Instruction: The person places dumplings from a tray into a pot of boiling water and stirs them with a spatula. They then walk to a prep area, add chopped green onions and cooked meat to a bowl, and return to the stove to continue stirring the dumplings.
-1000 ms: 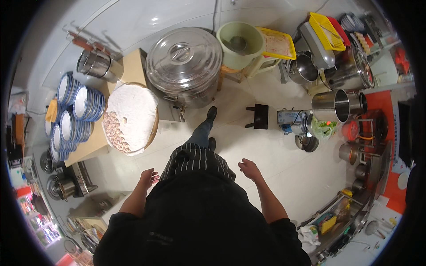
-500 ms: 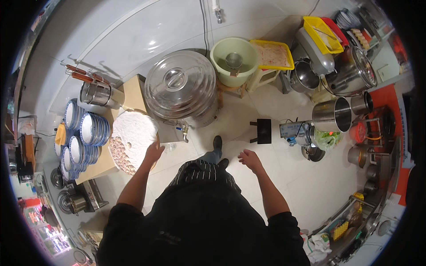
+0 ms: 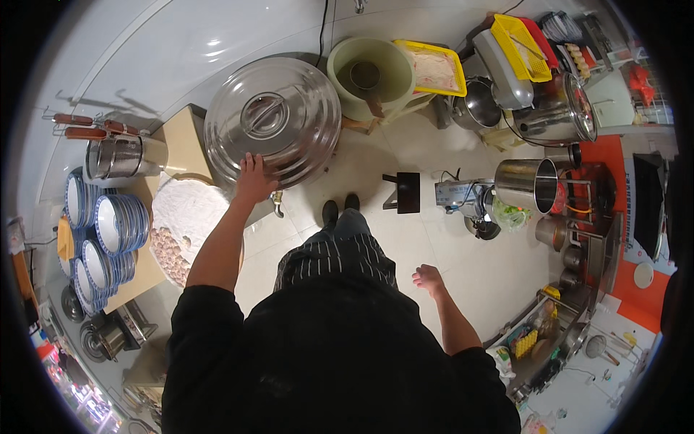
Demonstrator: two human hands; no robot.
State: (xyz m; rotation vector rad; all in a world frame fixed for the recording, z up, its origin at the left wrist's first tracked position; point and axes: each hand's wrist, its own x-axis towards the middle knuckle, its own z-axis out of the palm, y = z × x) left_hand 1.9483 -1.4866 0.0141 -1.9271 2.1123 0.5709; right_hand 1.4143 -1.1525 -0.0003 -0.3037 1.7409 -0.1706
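Observation:
My left hand (image 3: 254,179) reaches over the near rim of a large domed metal lid (image 3: 296,90) with a loop handle. Its fingers lie stretched out on the lid, not wrapped round the handle. The lid covers a big steel pot, whose brass-coloured tap (image 3: 277,205) shows just below my hand. My right hand (image 3: 428,278) hangs over the floor, fingers loosely bent and nothing visible in them. Left of my left forearm sits a round board (image 3: 189,210) covered with white flour, with small pinkish-brown pieces along its near left side.
Stacks of blue-rimmed plates (image 3: 119,223) stand left, near a steel container with wooden-handled strainers (image 3: 85,133). Beyond the pot are a pale green tub (image 3: 338,72) and a yellow tray (image 3: 461,79). A low black stool (image 3: 408,193) and a steel pot (image 3: 515,184) stand right.
My left hand has moved forward from beside the floured board onto the lid. My right hand has dropped back and to the right. My feet and the view have shifted toward the pot.

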